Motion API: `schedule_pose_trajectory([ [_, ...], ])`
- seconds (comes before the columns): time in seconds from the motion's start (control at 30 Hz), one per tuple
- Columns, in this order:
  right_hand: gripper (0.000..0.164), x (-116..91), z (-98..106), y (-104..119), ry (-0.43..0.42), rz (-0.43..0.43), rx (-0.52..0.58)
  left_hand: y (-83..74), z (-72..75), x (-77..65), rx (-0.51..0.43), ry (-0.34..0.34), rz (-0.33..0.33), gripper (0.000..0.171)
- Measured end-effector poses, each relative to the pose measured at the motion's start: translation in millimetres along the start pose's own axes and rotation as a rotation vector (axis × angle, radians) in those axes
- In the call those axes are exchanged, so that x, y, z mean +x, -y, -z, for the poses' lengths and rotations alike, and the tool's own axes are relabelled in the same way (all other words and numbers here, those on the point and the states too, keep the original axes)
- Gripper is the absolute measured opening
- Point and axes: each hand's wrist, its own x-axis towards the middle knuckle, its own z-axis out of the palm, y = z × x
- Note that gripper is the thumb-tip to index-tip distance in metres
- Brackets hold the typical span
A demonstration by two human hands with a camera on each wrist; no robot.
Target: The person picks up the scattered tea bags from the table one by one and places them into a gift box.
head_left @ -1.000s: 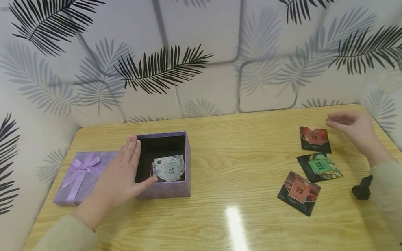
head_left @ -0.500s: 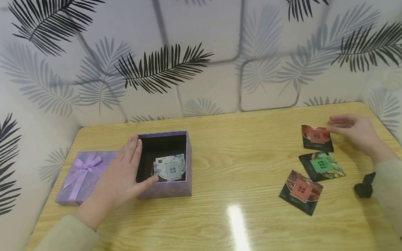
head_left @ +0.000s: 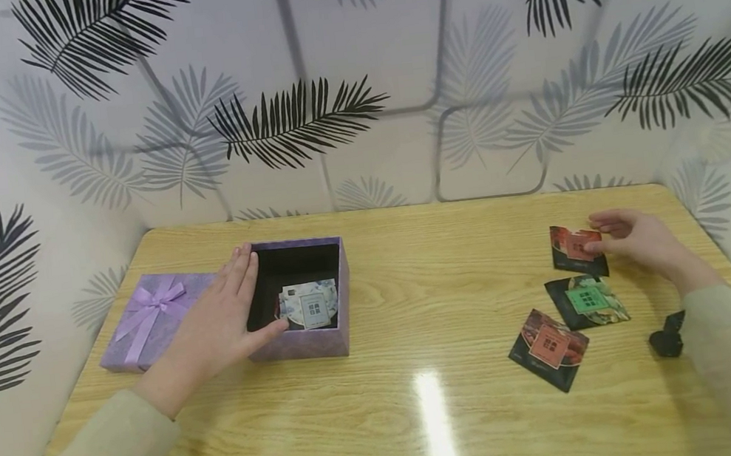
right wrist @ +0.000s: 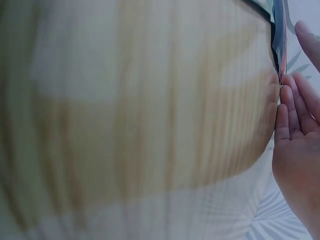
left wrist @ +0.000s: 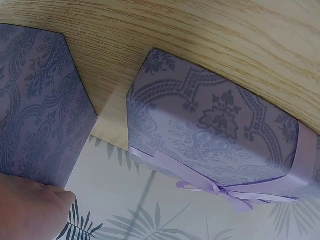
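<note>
A purple patterned gift box (head_left: pixel 307 344) stands uncovered on the table, its dark inside facing up. In it lies a white-and-blue sachet (head_left: pixel 312 304), with a reddish edge of something beneath. My left hand (head_left: pixel 215 322) rests along the box's left rim, fingers straight, thumb across the front corner; the left wrist view shows the box side (left wrist: pixel 42 100) beside that hand. At the far right my right hand (head_left: pixel 648 243) is beside a red-and-black sachet (head_left: pixel 571 249), thumb over its right part and fingers extended behind. The right wrist view shows the fingers at the table, the sachet mostly hidden.
The purple lid (head_left: pixel 147 318) with its ribbon bow lies left of the box, partly behind the left forearm. Nearer me than the red sachet lie a green sachet (head_left: pixel 589 301) and another red one (head_left: pixel 550 348). A small black object (head_left: pixel 667 341) sits by the right sleeve.
My right hand has moved left and its thumb has come over the far red sachet. The left hand stays on the box rim.
</note>
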Motion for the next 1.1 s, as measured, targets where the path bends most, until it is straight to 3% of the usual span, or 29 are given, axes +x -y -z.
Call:
schedule_pose_trajectory([
  [0.4,0.079,4.6,-5.6,5.7,0.024,0.113,-0.111,-0.2,0.5,0.7,-0.005,-0.003,0.003,0.113],
  [0.67,0.077,3.1,-7.6,10.3,-0.006,0.128,-0.171,-0.3,-0.7,1.4,-0.006,0.0,0.006,0.115],
  [0.93,0.074,6.7,-8.5,9.1,-0.033,0.107,-0.152,-1.8,0.4,0.1,-0.015,0.012,0.019,0.114],
  [1.1,0.064,5.5,-4.0,12.0,-0.051,0.085,-0.067,-0.7,-1.0,0.2,-0.018,0.011,0.022,0.114],
])
